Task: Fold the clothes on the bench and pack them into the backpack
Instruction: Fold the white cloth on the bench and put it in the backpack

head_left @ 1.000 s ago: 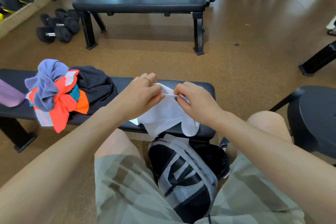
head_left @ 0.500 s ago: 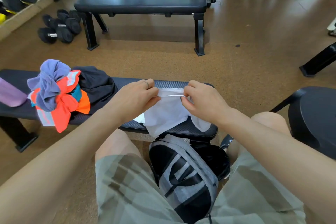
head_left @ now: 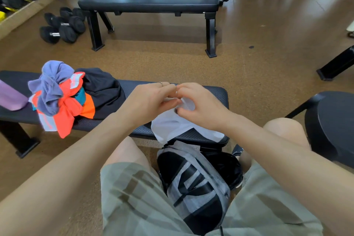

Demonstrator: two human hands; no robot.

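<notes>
Both hands meet fingertip to fingertip: left hand (head_left: 153, 101) and right hand (head_left: 199, 105) pinch the white garment (head_left: 172, 126), which drapes beneath them over the bench's (head_left: 216, 94) right end and front edge, above the backpack (head_left: 193, 184).

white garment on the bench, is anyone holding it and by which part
Yes. Both the left hand and the right hand pinch the white garment at its upper edge, fingers close together; the rest drapes over the bench.
</notes>
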